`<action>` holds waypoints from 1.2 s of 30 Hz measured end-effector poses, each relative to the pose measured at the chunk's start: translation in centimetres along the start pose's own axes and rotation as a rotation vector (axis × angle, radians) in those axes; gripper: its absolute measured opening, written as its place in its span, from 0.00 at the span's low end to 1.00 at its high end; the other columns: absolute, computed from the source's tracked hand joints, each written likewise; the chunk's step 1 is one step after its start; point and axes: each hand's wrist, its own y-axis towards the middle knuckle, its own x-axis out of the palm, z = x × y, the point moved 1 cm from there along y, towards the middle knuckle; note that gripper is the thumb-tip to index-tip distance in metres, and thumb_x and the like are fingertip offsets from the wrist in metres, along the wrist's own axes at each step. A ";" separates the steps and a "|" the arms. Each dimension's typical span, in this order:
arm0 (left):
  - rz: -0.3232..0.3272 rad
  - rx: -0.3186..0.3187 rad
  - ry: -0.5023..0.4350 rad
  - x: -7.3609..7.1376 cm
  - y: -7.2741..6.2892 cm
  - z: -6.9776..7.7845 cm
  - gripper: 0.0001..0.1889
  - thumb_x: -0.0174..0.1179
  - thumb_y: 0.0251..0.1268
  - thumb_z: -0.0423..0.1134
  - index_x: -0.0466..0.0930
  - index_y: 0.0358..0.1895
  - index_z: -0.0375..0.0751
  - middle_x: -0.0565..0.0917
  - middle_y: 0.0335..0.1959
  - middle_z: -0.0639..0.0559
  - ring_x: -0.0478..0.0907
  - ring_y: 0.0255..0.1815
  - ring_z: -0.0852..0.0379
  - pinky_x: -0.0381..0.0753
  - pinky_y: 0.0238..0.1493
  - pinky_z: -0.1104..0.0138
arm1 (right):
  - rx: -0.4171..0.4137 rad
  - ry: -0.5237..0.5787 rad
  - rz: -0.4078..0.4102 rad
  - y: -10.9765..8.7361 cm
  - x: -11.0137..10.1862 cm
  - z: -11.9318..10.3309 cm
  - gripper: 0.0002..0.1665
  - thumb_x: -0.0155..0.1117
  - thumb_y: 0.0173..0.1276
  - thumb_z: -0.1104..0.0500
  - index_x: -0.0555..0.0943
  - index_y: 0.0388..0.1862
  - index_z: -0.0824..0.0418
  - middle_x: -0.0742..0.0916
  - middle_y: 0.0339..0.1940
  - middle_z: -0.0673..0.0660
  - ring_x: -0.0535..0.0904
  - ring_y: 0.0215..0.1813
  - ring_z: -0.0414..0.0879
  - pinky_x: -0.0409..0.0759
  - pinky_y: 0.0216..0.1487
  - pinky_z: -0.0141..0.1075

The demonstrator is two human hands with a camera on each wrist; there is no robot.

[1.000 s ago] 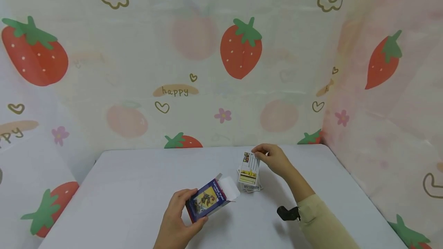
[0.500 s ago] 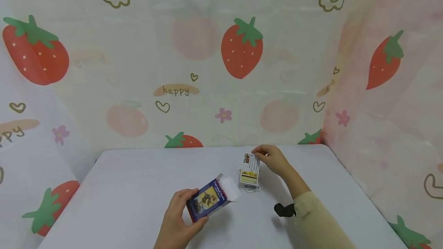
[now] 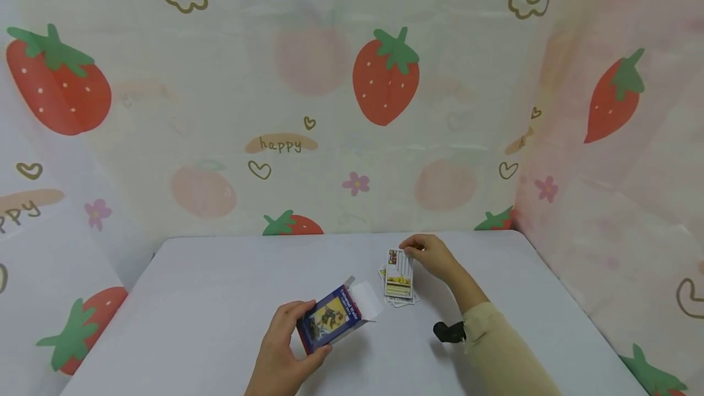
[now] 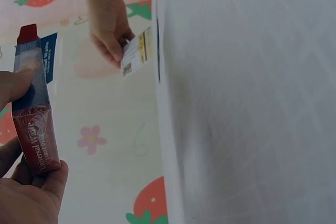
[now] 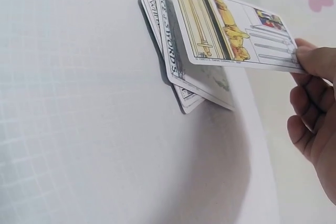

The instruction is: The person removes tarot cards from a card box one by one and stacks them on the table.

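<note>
My left hand (image 3: 288, 344) grips a blue and red tarot card box (image 3: 329, 319), its white flap hanging open toward the right. In the left wrist view the thumb presses one side of the box (image 4: 32, 93) and the fingers wrap round the other. Pinched at a top corner between my right thumb and fingers is a tarot card (image 5: 231, 32) with swords and a yellow lying figure. My right hand (image 3: 434, 255) holds it tilted just above a small, uneven stack of cards (image 5: 173, 51); the upper one reads "Ace of Swords". The held card covers most of the stack in the head view.
A white-covered table (image 3: 220, 298) spreads under both hands. Behind it hangs a cloth backdrop (image 3: 308, 188) printed with strawberries and flowers, which continues along both sides. A black strap piece (image 3: 450, 332) sticks out from the right sleeve (image 3: 500, 347).
The right hand has lowered slightly toward me with the card, which now lies closer over the stack. The left hand and the box stay nearly still.
</note>
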 end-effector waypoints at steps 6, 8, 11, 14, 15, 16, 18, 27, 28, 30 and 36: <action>0.011 0.008 -0.007 0.0 0.0 0.0 0.40 0.83 0.46 0.40 0.75 0.66 0.53 0.74 0.61 0.61 0.73 0.57 0.62 0.83 0.59 0.55 | 0.025 0.001 -0.012 0.5 0.3 0.3 0.09 0.62 0.76 0.60 0.87 0.48 0.59 0.86 0.41 0.54 0.76 0.45 0.47 0.74 0.45 0.38; 0.015 0.010 -0.006 0.0 0.0 0.0 0.40 0.83 0.46 0.40 0.76 0.66 0.53 0.74 0.61 0.61 0.73 0.57 0.62 0.83 0.59 0.54 | 0.031 -0.004 -0.016 0.6 0.4 0.4 0.09 0.62 0.76 0.59 0.87 0.48 0.58 0.86 0.41 0.54 0.76 0.45 0.48 0.75 0.45 0.38; 0.019 0.011 -0.008 0.0 0.0 -0.1 0.40 0.83 0.45 0.40 0.76 0.66 0.53 0.74 0.61 0.61 0.73 0.57 0.62 0.82 0.59 0.54 | 0.039 -0.007 -0.019 0.8 0.6 0.6 0.08 0.63 0.76 0.59 0.87 0.48 0.58 0.86 0.42 0.54 0.76 0.45 0.48 0.75 0.44 0.38; 0.015 0.007 -0.008 0.0 0.0 -0.2 0.40 0.83 0.46 0.40 0.75 0.66 0.54 0.74 0.61 0.61 0.73 0.57 0.62 0.82 0.59 0.54 | 0.053 -0.006 -0.020 1.0 0.8 0.8 0.08 0.63 0.76 0.59 0.87 0.48 0.58 0.86 0.42 0.54 0.77 0.45 0.48 0.76 0.44 0.39; 0.013 0.003 -0.010 0.0 0.0 -0.2 0.40 0.83 0.46 0.40 0.75 0.66 0.54 0.74 0.61 0.61 0.73 0.57 0.62 0.82 0.59 0.55 | 0.059 -0.007 -0.020 1.1 1.0 1.0 0.08 0.64 0.76 0.59 0.87 0.47 0.58 0.86 0.42 0.54 0.77 0.45 0.48 0.77 0.45 0.39; 0.008 0.000 -0.008 0.0 0.0 -0.2 0.40 0.83 0.46 0.40 0.75 0.66 0.54 0.74 0.61 0.61 0.73 0.57 0.62 0.82 0.59 0.56 | 0.064 -0.008 -0.021 1.2 1.1 1.1 0.08 0.64 0.76 0.59 0.87 0.47 0.58 0.86 0.42 0.54 0.77 0.45 0.47 0.77 0.45 0.39; 0.000 -0.011 -0.008 0.0 0.0 -0.2 0.39 0.83 0.47 0.40 0.75 0.66 0.55 0.74 0.61 0.61 0.73 0.57 0.62 0.82 0.59 0.58 | 0.075 -0.008 -0.021 1.3 1.3 1.4 0.08 0.64 0.75 0.59 0.87 0.47 0.58 0.87 0.43 0.53 0.78 0.46 0.47 0.78 0.47 0.40; -0.027 -0.036 -0.011 0.0 -0.1 -0.1 0.40 0.82 0.48 0.41 0.75 0.67 0.55 0.73 0.62 0.61 0.73 0.58 0.62 0.82 0.61 0.60 | 0.056 -0.017 -0.024 1.4 2.3 2.5 0.07 0.65 0.74 0.61 0.87 0.46 0.60 0.89 0.44 0.53 0.81 0.47 0.46 0.80 0.51 0.42; -0.028 -0.036 -0.011 0.0 -0.1 -0.1 0.40 0.82 0.48 0.41 0.75 0.67 0.55 0.73 0.62 0.61 0.73 0.58 0.62 0.82 0.61 0.60 | 0.056 -0.022 -0.023 1.4 2.4 2.5 0.07 0.65 0.74 0.61 0.87 0.46 0.60 0.89 0.44 0.53 0.81 0.47 0.46 0.80 0.50 0.41; -0.029 -0.035 -0.012 0.0 0.0 -0.1 0.40 0.82 0.48 0.41 0.75 0.68 0.55 0.73 0.62 0.61 0.73 0.58 0.62 0.82 0.61 0.60 | 0.060 -0.029 -0.022 1.4 2.6 2.5 0.07 0.65 0.74 0.61 0.87 0.46 0.60 0.88 0.43 0.53 0.81 0.46 0.46 0.79 0.49 0.39; -0.033 -0.037 -0.010 0.0 0.0 0.0 0.40 0.82 0.48 0.42 0.74 0.68 0.56 0.73 0.62 0.61 0.73 0.58 0.61 0.82 0.61 0.58 | 0.095 -0.016 -0.021 1.3 2.7 2.2 0.06 0.65 0.74 0.62 0.87 0.45 0.60 0.87 0.42 0.54 0.78 0.44 0.46 0.78 0.46 0.38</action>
